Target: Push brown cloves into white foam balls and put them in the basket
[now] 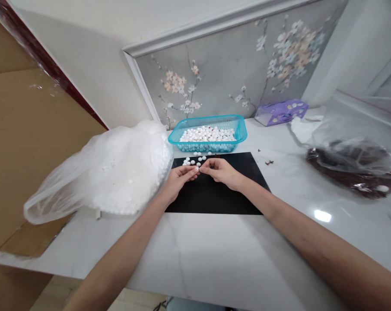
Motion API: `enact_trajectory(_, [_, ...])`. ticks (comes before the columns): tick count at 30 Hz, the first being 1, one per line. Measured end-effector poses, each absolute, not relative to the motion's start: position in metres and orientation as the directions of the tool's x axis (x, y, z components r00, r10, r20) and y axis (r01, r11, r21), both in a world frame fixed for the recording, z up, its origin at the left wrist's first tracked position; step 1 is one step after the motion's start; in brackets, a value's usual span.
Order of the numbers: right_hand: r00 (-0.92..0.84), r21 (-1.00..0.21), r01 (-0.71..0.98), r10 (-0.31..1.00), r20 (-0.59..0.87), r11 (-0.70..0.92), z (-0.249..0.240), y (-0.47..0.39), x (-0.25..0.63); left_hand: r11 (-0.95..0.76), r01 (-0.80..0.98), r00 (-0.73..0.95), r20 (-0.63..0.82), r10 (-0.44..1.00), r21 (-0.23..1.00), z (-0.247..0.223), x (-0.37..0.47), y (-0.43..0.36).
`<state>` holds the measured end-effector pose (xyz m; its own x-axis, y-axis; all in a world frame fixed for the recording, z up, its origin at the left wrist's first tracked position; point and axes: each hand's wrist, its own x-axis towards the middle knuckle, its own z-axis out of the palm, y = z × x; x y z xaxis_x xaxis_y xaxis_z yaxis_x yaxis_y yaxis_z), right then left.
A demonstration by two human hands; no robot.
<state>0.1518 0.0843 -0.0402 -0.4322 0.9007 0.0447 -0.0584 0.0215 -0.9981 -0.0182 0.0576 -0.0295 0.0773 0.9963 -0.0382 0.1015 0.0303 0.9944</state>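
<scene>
Over the black mat (214, 194), my left hand (180, 179) pinches a small white ball (197, 169) between thumb and fingers. My right hand (221, 172) meets it there, its thumb and forefinger pressed together at the ball's side. Whether the right fingertips grip something tiny is too small to tell. Several loose white balls (192, 162) lie on the mat's far edge, just beyond my fingers. Behind them stands a turquoise plastic basket (242, 129) filled with white balls, some showing dark brown specks.
A big translucent bag of white balls (124, 168) slumps left of the mat. At right, a clear bag (354, 160) contains dark brown pieces. Small brown bits (269, 162) lie nearby on the white marble table (195, 250). A purple packet (282, 113) rests by the wall; cardboard (36, 142) stands far left.
</scene>
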Motion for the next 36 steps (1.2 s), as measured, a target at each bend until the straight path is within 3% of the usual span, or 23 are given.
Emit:
enact_trajectory(14, [-0.423, -0.997, -0.037, 0.902, 0.082, 0.074, -0.041, 0.085, 0.150, 0.028, 0.126, 0.126, -0.044, 0.991, 0.992, -0.029, -0.021, 0.058])
enact_trajectory(22, [-0.407, -0.987, -0.159, 0.912, 0.055, -0.011, -0.036, 0.082, 0.149, 0.063, 0.069, 0.087, -0.069, 0.994, 0.996, -0.031, -0.021, 0.061])
enact_trajectory(24, [-0.361, -0.986, -0.146, 0.924, 0.126, 0.078, -0.039, 0.083, 0.147, 0.078, 0.033, 0.073, -0.080, 0.994, 0.996, -0.032, -0.021, 0.063])
enact_trajectory(27, [-0.310, -0.944, 0.004, 0.898, 0.312, 0.329, -0.045, 0.084, 0.144, 0.087, 0.015, 0.070, -0.088, 0.994, 0.996, -0.031, -0.020, 0.063])
enact_trajectory(31, [-0.328, -0.789, 0.258, 0.819, 0.471, 0.557, -0.046, 0.079, 0.142, 0.071, 0.052, 0.087, -0.075, 0.993, 0.996, -0.030, -0.018, 0.062])
enact_trajectory(36, [-0.384, -0.565, 0.456, 0.725, 0.572, 0.687, -0.039, 0.076, 0.144, 0.076, 0.081, 0.086, -0.083, 0.993, 0.994, -0.029, -0.017, 0.060])
